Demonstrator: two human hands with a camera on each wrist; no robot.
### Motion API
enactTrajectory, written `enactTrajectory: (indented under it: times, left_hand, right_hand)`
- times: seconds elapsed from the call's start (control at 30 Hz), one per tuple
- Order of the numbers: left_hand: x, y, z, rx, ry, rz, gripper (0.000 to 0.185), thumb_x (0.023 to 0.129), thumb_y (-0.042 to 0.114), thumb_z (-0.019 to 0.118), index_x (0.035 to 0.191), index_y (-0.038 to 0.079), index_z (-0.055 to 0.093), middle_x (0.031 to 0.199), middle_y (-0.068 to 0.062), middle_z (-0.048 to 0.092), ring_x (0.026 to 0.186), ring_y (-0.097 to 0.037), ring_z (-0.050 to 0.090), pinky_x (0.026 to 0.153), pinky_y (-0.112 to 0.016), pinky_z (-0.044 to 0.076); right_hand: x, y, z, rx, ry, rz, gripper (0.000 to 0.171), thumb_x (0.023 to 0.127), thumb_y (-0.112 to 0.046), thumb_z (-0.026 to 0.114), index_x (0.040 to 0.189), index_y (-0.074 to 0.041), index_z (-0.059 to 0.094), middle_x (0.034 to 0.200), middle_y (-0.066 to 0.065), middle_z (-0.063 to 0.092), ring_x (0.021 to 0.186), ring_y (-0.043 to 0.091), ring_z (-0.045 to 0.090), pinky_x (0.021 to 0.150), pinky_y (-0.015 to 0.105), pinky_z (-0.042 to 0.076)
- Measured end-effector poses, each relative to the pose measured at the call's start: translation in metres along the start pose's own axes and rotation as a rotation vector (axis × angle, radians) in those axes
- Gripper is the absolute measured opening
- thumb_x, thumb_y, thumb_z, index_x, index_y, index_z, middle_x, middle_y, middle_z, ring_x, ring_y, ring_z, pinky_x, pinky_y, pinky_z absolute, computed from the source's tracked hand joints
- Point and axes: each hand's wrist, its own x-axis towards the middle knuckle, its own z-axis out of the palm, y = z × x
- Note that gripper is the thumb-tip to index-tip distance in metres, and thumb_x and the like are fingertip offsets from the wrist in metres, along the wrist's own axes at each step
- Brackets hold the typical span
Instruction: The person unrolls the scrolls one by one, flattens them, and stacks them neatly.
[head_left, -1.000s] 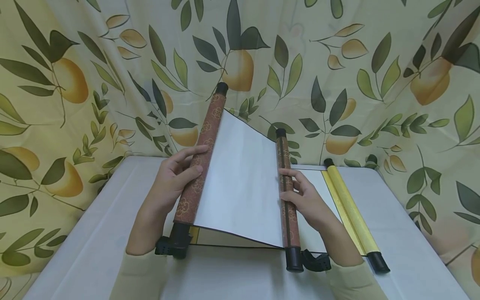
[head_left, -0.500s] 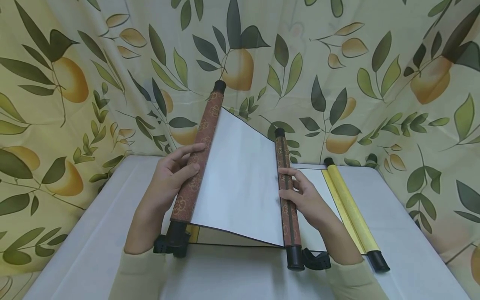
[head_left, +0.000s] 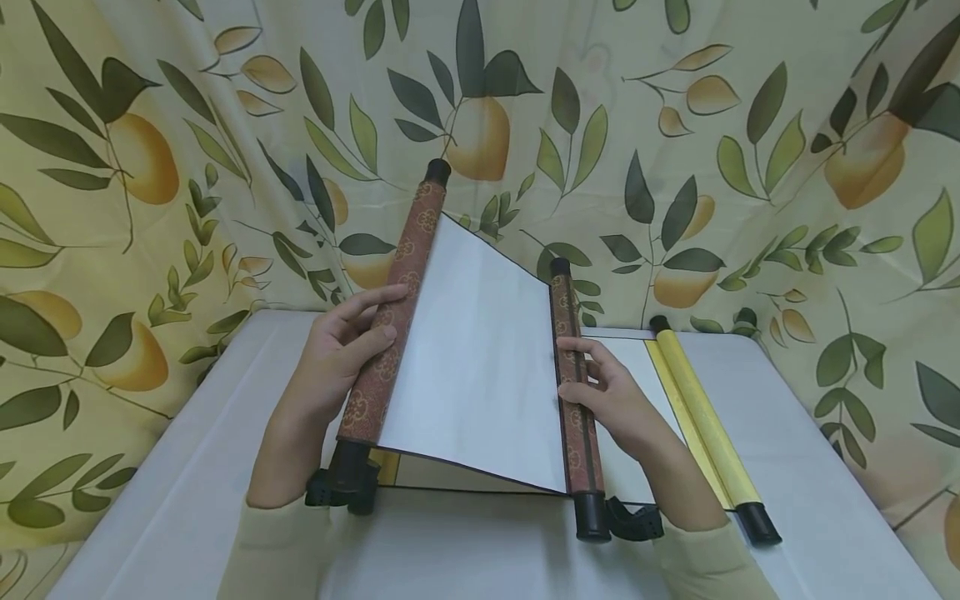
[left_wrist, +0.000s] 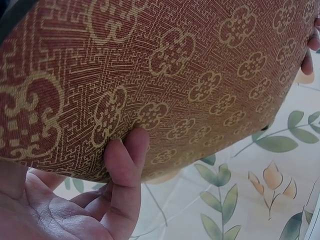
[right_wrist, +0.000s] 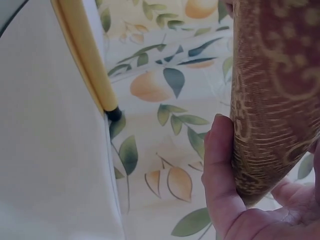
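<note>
A brown scroll with a gold medallion pattern is held above a white table, partly unrolled. Its white sheet spans between two rolls. The left roll is the thicker and is tilted, its far end raised toward the curtain; a black cap closes that end. The right roll is thinner and sits lower, with black caps at both ends.

The left hand grips the left roll near its middle, fingers curled over the top and the thumb pressed against the underside, as the left wrist view confirms. The right hand holds the right roll, fingers wrapped over it from the outer side; the right wrist view shows the thumb bearing on the patterned cloth.

Beneath the brown scroll lies a second scroll, yellow, opened flat on the table. Its yellow roll is just beside the right hand, to its right, and ends in a black cap near the table's front edge.

Both sleeves are pale yellow-green. A black strap shows at each wrist. The curtain, printed with leaves and orange fruit, hangs behind and around the table.
</note>
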Motion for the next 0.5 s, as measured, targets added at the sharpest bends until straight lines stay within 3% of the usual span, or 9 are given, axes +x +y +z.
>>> enactTrajectory:
  times: [0.23, 0.33, 0.5]
  left_hand:
    - [-0.0004, 0.0036, -0.0003, 0.004, 0.007, 0.002, 0.040, 0.099, 0.009, 0.059, 0.139, 0.010, 0.057, 0.131, -0.017, 0.058, 0.103, -0.026, 0.064, 0.079, -0.034, 0.057]
    - [-0.0008, 0.0048, -0.0008, -0.006, 0.014, -0.001, 0.040, 0.099, 0.009, 0.059, 0.139, 0.011, 0.057, 0.129, -0.018, 0.058, 0.103, -0.027, 0.065, 0.079, -0.034, 0.058]
    - [-0.0012, 0.0040, -0.0021, -0.018, 0.022, -0.001, 0.040, 0.099, 0.008, 0.059, 0.139, 0.010, 0.057, 0.130, -0.019, 0.058, 0.103, -0.027, 0.065, 0.079, -0.034, 0.058]
  right_hand:
    - [-0.0013, -0.0003, -0.0018, -0.018, 0.005, -0.011, 0.054, 0.097, -0.007, 0.057, 0.148, -0.011, 0.038, 0.159, 0.018, 0.018, 0.129, 0.039, 0.040, 0.093, 0.043, 0.047]
    - [-0.0009, -0.0002, -0.0018, -0.012, -0.002, -0.011, 0.056, 0.096, -0.007, 0.059, 0.148, -0.011, 0.038, 0.157, 0.019, 0.022, 0.131, 0.039, 0.040, 0.094, 0.042, 0.047]
    - [0.0008, 0.0012, -0.0023, -0.017, -0.001, -0.011, 0.055, 0.097, -0.004, 0.054, 0.148, -0.012, 0.038, 0.150, 0.021, 0.032, 0.119, 0.036, 0.048, 0.089, 0.038, 0.049]
